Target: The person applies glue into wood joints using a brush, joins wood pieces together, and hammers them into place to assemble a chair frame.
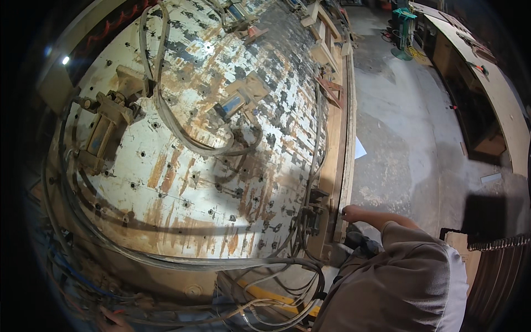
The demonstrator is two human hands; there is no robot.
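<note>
At the dim lower left edge my left hand point(114, 321) shows only in part, among hoses and cables. Its fingers look curled, with a small red piece beside them; what it grips is too dark to make out. My right arm reaches out from a grey-brown sleeve to the long wooden rail point(345, 182) at the right of a big pale panel. There my right hand point(349, 213) is closed, knuckles up, at the rail's outer edge; its fingertips and anything inside are hidden. Between the hands spreads the panel point(182, 216), scuffed white, rust-streaked and dotted with holes.
Thick grey hoses point(182, 263) loop along the panel's near edge. A blue-bodied clamp point(231, 104) and a rusty cylinder clamp point(98, 135) stand on the panel. More cables point(276, 303) tangle below. Across the concrete floor point(404, 138) runs a long workbench point(492, 72); a green stand point(402, 33) is farther back.
</note>
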